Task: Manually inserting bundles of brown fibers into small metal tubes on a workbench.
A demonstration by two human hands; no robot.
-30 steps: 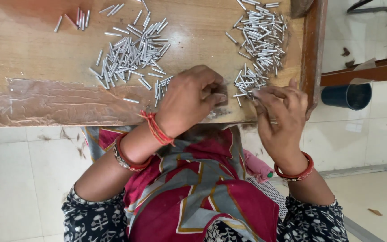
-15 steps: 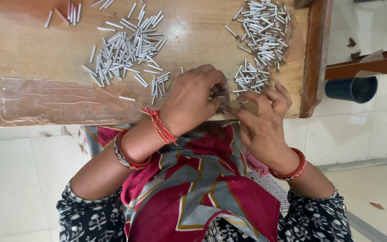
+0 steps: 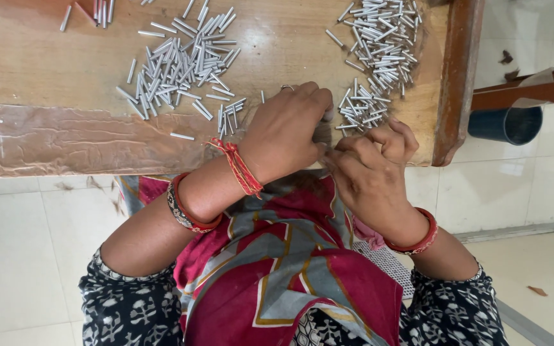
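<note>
While the wooden board (image 3: 46, 57) stretches out beyond both hands, we see it as the biggest thing here, its near edge patched with a strip of clear tape (image 3: 84, 141) off to the left of the left hand (image 3: 286, 131). Below the hands lies our red and grey patterned cloth (image 3: 277, 269), spread over the lap. To the right of the right hand (image 3: 370, 170), past the board's dark wooden rim (image 3: 456, 77), a dark blue cup (image 3: 504, 123) lies on its side, well apart from the hands.

Beyond and to the left of the left hand sits a loose heap of short metal pins (image 3: 181, 64); a second heap of pins (image 3: 376, 57) lies just beyond the right hand, its nearest pieces almost touching our fingertips. A few stray pins (image 3: 100, 9) lie far off to the left.

Our left hand is curled, knuckles up, fingers bent toward the right hand, a ring on one finger and a red thread (image 3: 238, 166) at the wrist. Our right hand is curled too, its fingertips pinched together against the left. The two hands meet at the board's near edge, and we cannot tell what is held between them.
</note>
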